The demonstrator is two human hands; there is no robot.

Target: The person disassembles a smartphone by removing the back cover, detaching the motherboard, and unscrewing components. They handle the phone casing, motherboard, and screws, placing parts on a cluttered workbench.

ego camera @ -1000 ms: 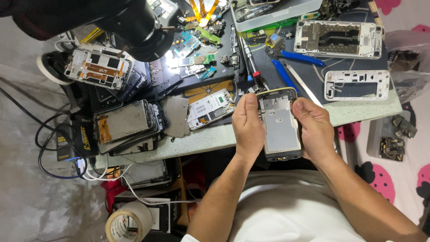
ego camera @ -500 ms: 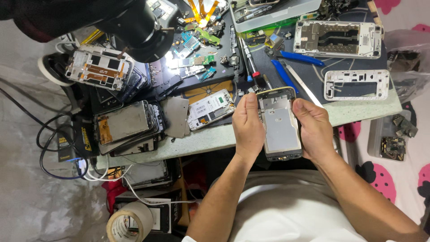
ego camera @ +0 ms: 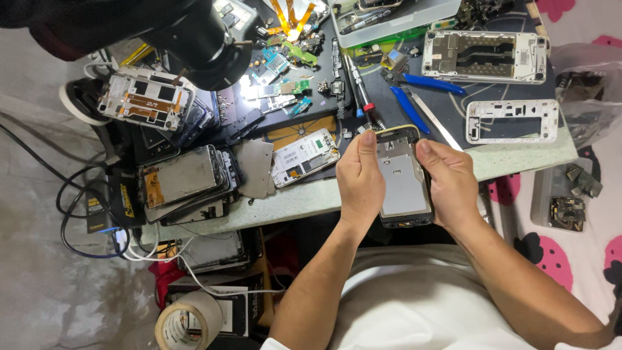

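Grey metal phone frame [ego camera: 403,178] (black-edged, opened) between both hands.

1. Left hand [ego camera: 360,178] and right hand [ego camera: 451,181] grip an opened phone frame [ego camera: 403,178] by its long edges — metal inner plate facing up.
2. Blue-handled pliers [ego camera: 424,94] lie just beyond it on the workbench [ego camera: 311,194].
3. White phone frames [ego camera: 512,120] sit to the right — a tape roll [ego camera: 188,321] lies below the bench.

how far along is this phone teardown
Done: the phone is open, its metal inner plate bare. In hand: left hand and right hand grip its sides, thumbs at the top edge. Left: plate and frame are not yet apart; blue pliers lie unused.
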